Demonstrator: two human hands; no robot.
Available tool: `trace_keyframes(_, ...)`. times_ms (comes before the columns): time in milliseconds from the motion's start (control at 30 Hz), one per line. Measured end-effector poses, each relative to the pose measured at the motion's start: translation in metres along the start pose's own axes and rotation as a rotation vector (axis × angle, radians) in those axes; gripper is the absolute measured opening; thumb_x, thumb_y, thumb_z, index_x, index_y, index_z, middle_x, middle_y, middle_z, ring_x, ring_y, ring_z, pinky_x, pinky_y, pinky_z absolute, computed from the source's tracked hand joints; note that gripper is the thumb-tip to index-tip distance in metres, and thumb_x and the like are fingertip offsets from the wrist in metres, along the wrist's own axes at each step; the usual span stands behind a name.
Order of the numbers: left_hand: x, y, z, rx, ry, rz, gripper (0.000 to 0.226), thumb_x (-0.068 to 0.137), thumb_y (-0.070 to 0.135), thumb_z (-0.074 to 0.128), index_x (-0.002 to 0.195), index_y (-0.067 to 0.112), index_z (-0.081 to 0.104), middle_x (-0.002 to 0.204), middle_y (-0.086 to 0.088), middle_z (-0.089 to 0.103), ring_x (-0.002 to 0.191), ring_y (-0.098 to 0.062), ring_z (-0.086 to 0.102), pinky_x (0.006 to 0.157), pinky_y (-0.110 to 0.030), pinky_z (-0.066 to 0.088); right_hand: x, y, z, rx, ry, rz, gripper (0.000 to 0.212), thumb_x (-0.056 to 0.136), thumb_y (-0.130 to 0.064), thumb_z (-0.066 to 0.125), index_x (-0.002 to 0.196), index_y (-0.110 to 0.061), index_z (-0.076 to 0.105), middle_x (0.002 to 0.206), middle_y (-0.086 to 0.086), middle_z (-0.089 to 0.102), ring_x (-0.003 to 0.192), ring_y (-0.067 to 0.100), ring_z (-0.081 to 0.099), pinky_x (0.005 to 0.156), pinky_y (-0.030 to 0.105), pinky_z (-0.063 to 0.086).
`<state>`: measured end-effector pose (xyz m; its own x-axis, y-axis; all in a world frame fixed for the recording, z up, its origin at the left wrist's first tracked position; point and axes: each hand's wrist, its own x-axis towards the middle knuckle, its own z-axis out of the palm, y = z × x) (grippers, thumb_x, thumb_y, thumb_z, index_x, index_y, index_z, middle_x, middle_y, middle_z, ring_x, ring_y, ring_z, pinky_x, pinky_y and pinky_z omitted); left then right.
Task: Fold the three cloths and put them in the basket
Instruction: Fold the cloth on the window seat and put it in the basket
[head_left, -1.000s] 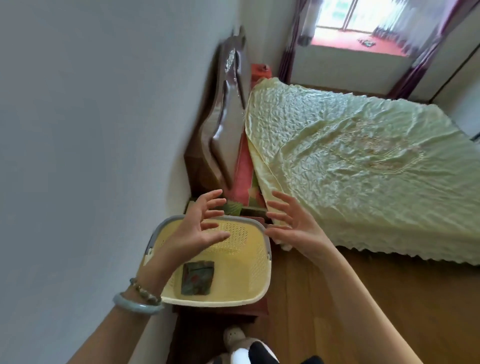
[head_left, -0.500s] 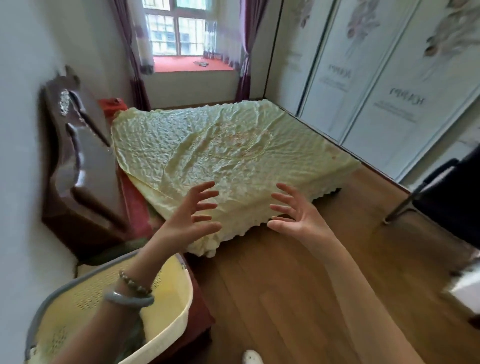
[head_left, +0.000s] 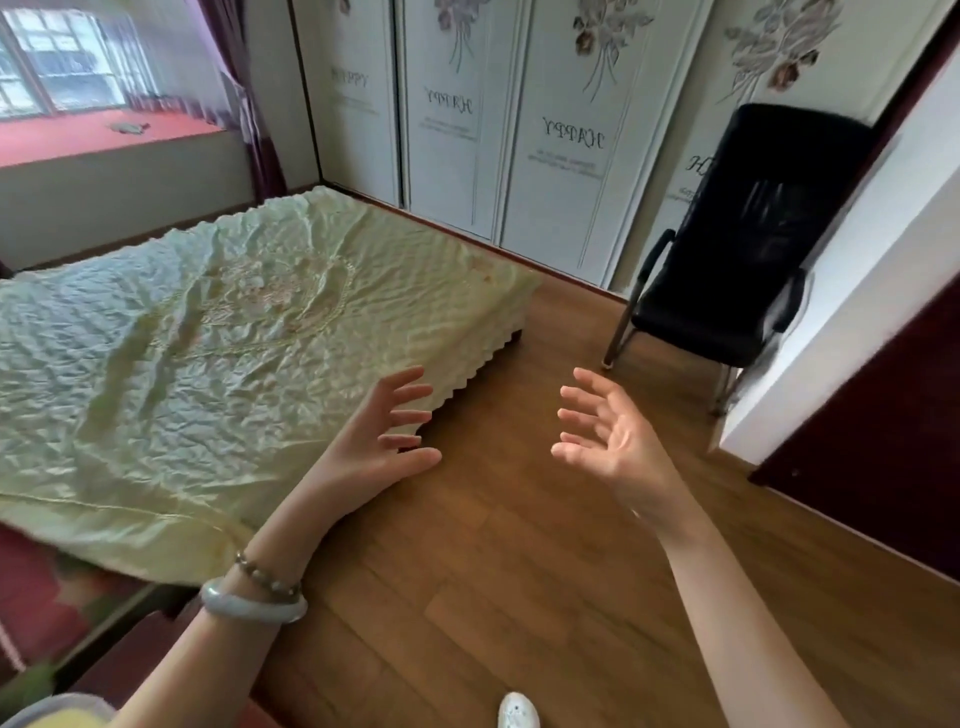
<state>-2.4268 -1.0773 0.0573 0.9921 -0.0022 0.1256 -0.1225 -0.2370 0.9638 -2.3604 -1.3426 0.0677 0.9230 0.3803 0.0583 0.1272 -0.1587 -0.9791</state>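
- Basket (head_left: 57, 717): only a corner shows at the bottom-left edge, with a grey rim over a pale yellow wall; its inside is hidden.
- Left hand (head_left: 374, 447): fingers spread, empty, above the bedspread (head_left: 208, 364) corner.
- Right hand (head_left: 618, 447): fingers spread, empty, above the wooden floor (head_left: 493, 571).
- Bedspread: pale green, wrinkled.

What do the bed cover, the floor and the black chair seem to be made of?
Bed cover: likely satin-like fabric, glossy, quilted and crinkled. Floor: wood or laminate, plank seams and grain, slight sheen. Black chair: dark fabric or mesh, unclear, on shiny metal legs.
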Motion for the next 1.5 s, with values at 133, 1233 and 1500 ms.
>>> trace_keyframes(133, 0.07, -0.004, 0.032, -0.014, -0.012, -0.004, 0.082, 0.062, 0.04, 0.075, 0.135, 0.039, 0.037, 0.132, 0.012, 0.051, 0.116, -0.007, 0.055, 0.093, -0.033, 0.051, 0.048, 0.015, -0.054, -0.018, 0.047, -0.003, 0.074, 0.076, -0.004, 0.075, 0.135, -0.031, 0.04, 0.128, -0.008, 0.054, 0.113, 0.004, 0.057, 0.088, 0.022, 0.051)
trace_keyframes(1233, 0.63, -0.07, 0.077, 0.028, -0.123, 0.048, 0.071, 0.077, 0.007, 0.073, 0.132, 0.034, 0.038, 0.128, 0.008, 0.052, 0.106, -0.004, 0.06, 0.083, -0.025, 0.054, 0.483, 0.088, -0.281, 0.0, 0.289, 0.052, 0.077, 0.07, -0.02, 0.075, 0.137, -0.031, 0.038, 0.133, -0.005, 0.052, 0.118, 0.01, 0.054, 0.098, 0.034, 0.049)
trace_keyframes(1500, 0.774, -0.085, 0.103, 0.007, -0.206, 0.072, 0.071, 0.076, 0.006, 0.073, 0.126, 0.043, 0.039, 0.129, 0.006, 0.051, 0.106, -0.006, 0.06, 0.081, -0.021, 0.053, 0.592, 0.109, -0.339, -0.014, 0.328, 0.084, 0.078, 0.072, -0.021, 0.077, 0.135, -0.035, 0.034, 0.136, -0.004, 0.049, 0.121, 0.012, 0.052, 0.099, 0.033, 0.048)
